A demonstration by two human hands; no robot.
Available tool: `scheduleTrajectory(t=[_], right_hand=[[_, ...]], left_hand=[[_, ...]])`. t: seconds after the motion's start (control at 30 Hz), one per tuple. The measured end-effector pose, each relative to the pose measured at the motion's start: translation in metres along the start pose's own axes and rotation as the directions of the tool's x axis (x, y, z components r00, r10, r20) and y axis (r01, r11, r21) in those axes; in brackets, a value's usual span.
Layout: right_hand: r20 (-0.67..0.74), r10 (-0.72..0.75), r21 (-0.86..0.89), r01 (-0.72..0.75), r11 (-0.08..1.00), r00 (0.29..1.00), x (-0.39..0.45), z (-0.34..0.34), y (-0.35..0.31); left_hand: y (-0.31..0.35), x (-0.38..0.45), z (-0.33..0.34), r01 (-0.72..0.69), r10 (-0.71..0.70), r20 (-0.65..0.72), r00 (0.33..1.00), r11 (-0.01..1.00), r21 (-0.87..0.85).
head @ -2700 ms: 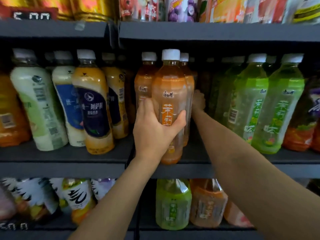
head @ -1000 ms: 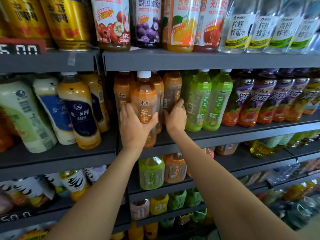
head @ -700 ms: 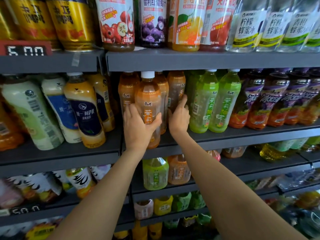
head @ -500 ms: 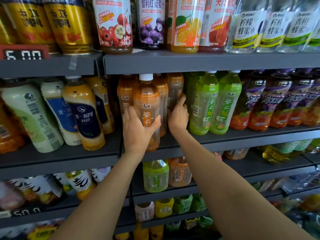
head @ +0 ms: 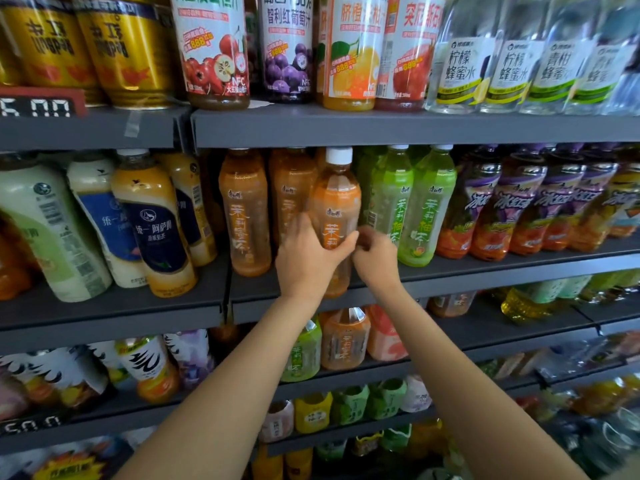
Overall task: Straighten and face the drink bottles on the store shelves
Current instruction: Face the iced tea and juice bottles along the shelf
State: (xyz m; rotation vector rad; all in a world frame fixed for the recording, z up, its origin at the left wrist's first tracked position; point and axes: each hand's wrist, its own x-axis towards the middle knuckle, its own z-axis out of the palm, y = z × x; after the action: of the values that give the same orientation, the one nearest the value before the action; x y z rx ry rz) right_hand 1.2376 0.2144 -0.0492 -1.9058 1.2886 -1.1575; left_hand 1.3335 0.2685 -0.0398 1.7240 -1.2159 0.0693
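Your left hand [head: 311, 261] grips the orange tea bottle [head: 336, 216] at the shelf's front edge [head: 485, 277], label forward, your right hand [head: 375, 258] curls loosely beside it holding nothing I can see, and many rows remain.

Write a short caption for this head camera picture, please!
Left hand grips an orange tea bottle at the shelf edge; right hand beside it.

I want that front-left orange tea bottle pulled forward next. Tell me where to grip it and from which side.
Grip the front-left orange tea bottle round its labelled mid-body, coming straight from the front. It stands upright at the shelf edge, its face open, while another orange bottle crowds its right and the shelf above covers its cap.
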Motion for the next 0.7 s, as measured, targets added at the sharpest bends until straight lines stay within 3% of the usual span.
scheduleTrajectory(t=[0.1,0.2,0.37,0.47,0.57,0.7], right_hand=[[0.078,-0.058,-0.068,0.063,0.996,0.995,0.002,-0.017,0.001],[0.249,-0.037,-0.145,0.076,0.987,0.968,0.002,-0.016,0.005],[0.113,-0.028,-0.170,0.047,0.984,0.993,0.006,0.002,0.010],[0.150,-0.016,-0.187,0.044,0.981,0.989,0.014,0.001,0.009],[0.138,0.003,-0.201,0.025,0.979,0.990,0.014,0.002,0.007],[-0.028,-0.126,-0.435,0.102,0.894,0.992,-0.004,0.016,0.002]], left_hand=[[0.015,0.010,0.013,0.054,-0.053,0.091,0.994,0.999,-0.004],[0.023,0.021,0.016,0.100,-0.113,0.172,0.979,0.992,0.082],[0.006,0.022,0.008,-0.002,-0.021,0.204,0.979,0.994,0.112],[-0.014,0.007,0.001,-0.074,0.072,0.074,0.995,0.997,0.035],[-0.023,-0.004,-0.001,-0.038,0.034,-0.090,0.995,0.998,-0.046],[-0.028,-0.006,-0.004,0.048,-0.043,-0.192,0.980,0.999,0.021]])
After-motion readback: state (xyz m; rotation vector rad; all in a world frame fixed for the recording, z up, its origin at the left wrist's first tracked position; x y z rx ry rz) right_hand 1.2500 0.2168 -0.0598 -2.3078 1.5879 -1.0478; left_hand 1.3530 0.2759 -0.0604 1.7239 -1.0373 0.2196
